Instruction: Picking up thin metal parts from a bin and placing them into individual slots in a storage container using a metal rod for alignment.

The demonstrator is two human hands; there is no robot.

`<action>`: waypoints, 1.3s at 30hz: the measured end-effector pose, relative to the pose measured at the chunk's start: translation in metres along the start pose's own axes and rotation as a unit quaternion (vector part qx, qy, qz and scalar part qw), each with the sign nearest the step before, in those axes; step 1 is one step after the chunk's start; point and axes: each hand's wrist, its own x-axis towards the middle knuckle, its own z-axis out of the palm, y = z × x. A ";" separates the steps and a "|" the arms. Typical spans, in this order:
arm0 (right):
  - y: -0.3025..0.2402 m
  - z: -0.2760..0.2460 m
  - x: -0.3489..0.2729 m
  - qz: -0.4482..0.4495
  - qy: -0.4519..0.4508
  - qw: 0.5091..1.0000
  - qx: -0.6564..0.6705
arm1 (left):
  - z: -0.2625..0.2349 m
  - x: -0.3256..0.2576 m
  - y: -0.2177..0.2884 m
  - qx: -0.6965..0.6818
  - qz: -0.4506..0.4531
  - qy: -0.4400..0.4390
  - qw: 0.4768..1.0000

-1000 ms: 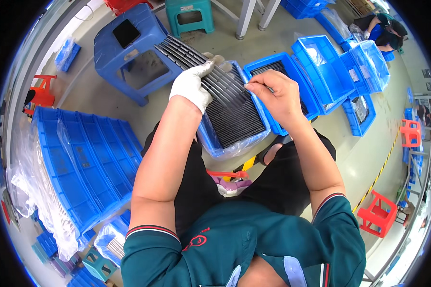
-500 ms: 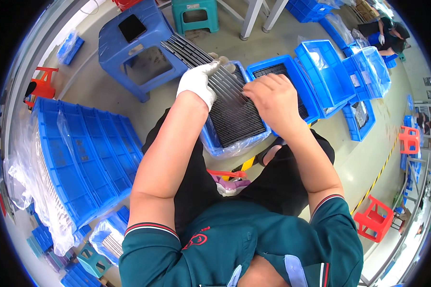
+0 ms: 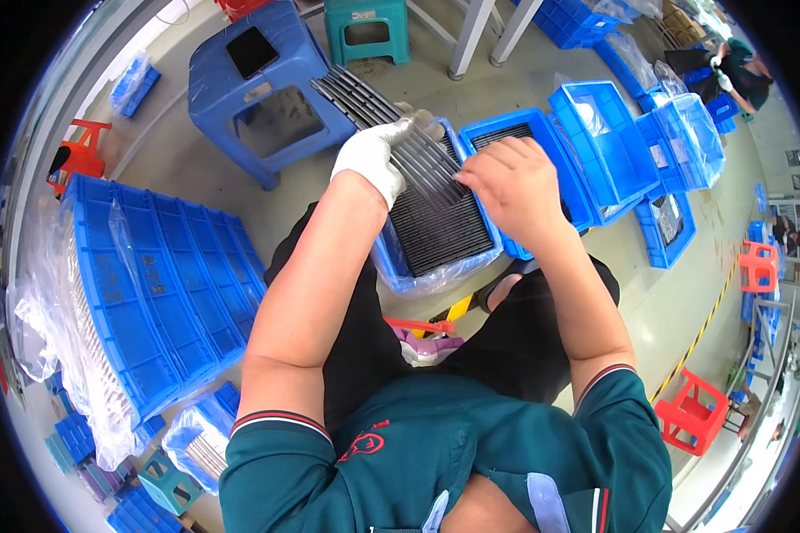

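My left hand [image 3: 372, 162], in a white glove, is closed round a fanned bundle of thin dark grey rods [image 3: 356, 96]. The bundle slants from the upper left down toward my right hand [image 3: 511, 186]. That hand is bare, and its thumb and fingers pinch at the near ends of the rods; how many it grips is too blurred to tell. Beneath both hands stands a blue crate [image 3: 409, 282] lined with clear plastic. Rows of dark rods [image 3: 440, 235] fill it, partly hidden by the bundle and my hands.
A second blue crate [image 3: 580, 191] with dark rods stands to the right, beside other blue crates [image 3: 606, 142]. At the upper left is a blue stool [image 3: 213, 89] bearing a dark flat tablet-like object [image 3: 252, 52]. Stacked blue crates [image 3: 156, 284] rise at my left. A red stool [image 3: 692, 411] stands right.
My right hand has shifted slightly right, still at the rod ends. My left hand keeps its hold on the bundle. The whole view has moved a little.
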 end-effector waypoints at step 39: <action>-0.013 0.007 -0.005 -0.055 -0.052 0.996 -0.049 | 0.003 0.006 -0.007 0.024 0.033 0.040 0.998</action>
